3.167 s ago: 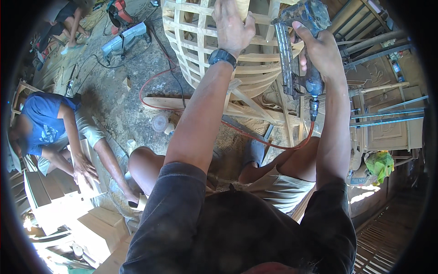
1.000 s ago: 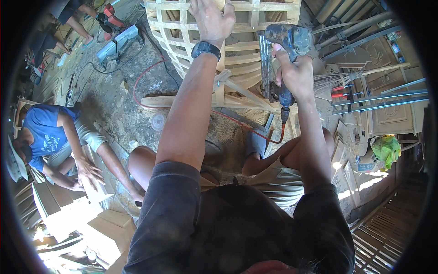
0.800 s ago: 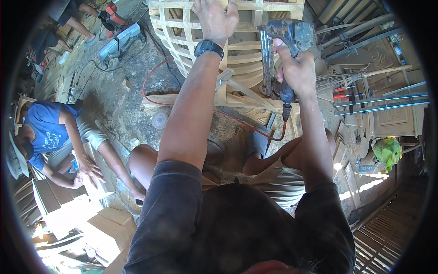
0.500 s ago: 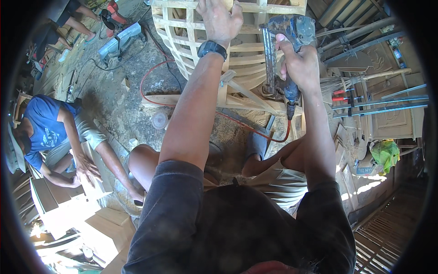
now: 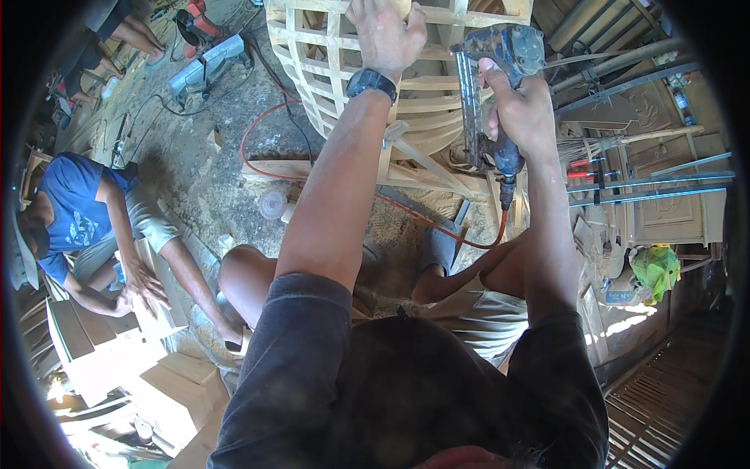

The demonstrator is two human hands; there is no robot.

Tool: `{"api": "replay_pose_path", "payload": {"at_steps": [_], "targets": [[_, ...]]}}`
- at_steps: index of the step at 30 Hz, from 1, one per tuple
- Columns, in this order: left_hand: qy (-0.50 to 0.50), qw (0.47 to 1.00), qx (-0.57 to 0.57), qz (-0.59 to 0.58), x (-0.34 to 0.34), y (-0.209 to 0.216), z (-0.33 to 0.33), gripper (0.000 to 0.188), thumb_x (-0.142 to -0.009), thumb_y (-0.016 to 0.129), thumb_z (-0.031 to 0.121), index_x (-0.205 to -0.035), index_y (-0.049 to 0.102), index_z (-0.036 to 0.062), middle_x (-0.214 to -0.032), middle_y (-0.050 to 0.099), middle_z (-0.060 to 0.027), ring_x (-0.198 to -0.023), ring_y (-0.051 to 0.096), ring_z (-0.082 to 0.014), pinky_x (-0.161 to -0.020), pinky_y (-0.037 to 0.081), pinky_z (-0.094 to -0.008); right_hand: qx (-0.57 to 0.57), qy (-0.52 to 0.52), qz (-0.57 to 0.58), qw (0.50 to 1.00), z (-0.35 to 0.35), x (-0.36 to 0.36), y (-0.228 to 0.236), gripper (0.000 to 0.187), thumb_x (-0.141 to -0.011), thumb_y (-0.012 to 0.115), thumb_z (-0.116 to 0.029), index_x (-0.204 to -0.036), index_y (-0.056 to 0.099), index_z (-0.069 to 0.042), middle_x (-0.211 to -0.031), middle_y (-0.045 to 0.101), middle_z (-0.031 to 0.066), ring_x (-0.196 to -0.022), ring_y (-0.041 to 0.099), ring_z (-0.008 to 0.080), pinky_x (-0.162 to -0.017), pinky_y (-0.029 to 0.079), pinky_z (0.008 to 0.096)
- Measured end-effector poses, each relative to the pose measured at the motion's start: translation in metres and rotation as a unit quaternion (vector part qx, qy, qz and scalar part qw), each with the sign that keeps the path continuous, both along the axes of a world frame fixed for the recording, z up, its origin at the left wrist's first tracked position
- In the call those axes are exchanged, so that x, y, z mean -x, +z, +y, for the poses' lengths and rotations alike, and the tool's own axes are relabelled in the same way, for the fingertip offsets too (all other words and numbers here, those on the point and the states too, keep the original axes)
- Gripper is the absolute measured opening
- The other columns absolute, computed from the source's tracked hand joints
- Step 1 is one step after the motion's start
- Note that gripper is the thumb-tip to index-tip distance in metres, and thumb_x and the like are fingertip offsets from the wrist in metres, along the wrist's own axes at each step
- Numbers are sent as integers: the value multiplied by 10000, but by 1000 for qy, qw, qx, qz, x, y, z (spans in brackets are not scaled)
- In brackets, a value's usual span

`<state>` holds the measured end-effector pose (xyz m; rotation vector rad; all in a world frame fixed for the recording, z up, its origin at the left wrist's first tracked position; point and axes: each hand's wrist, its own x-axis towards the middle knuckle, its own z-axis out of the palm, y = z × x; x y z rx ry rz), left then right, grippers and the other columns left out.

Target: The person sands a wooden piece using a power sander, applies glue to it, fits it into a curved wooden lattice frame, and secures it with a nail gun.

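While the wearer's knees and dark sleeves fill the lower field, both forearms reach forward to a curved slatted wooden frame (image 5: 328, 70) standing on the dusty workshop floor (image 5: 211, 180). Right hand (image 5: 522, 113): closed around the grip of a blue pneumatic nail gun (image 5: 494, 86), whose red air hose (image 5: 437, 223) trails from the handle base toward the knees. Left hand (image 5: 385, 31), wearing a black wristwatch (image 5: 372, 80): fingers curled over an upper slat, steadying it. Compared with the view about three seconds earlier, the gun has come in from the frame's right side and closer to the left hand; over the last second it has barely moved. This suggests the tool is now placed for fastening beside the held slat. Orientation: the gun's head lies away from the wearer against the slats, its long magazine running roughly along the line of sight, its handle pointing back toward the body. The frame's slats curve side to side, crossed by upright ribs. Farther left, a seated person in a blue shirt (image 5: 74, 207) handles pale wooden boards (image 5: 117, 352); beyond, a mitre saw (image 5: 205, 55) rests on the floor.
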<state>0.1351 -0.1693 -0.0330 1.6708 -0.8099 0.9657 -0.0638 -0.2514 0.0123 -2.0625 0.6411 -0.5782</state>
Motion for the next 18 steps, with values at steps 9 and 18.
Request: {"api": "replay_pose_path", "payload": {"at_steps": [9, 18], "targets": [[-13, 1000, 12, -4, 2, 3, 0, 739, -797, 629, 113, -1437, 313, -80, -1409, 397, -319, -1336, 350, -460, -1140, 259, -514, 31, 1, 7, 1000, 6, 1, 4, 407, -937, 628, -389, -786, 682, -15, -438, 528, 63, -388, 532, 134, -423, 416, 292], [-1, 1000, 4, -1, 0, 4, 0, 744, -790, 632, 105, -1436, 311, -81, -1407, 399, -319, -1335, 354, -458, -1143, 252, -507, 15, 10, 7, 1000, -4, 8, 5, 431, -942, 620, -395, -794, 681, 5, -450, 524, 56, -383, 518, 132, -419, 411, 287]]}}
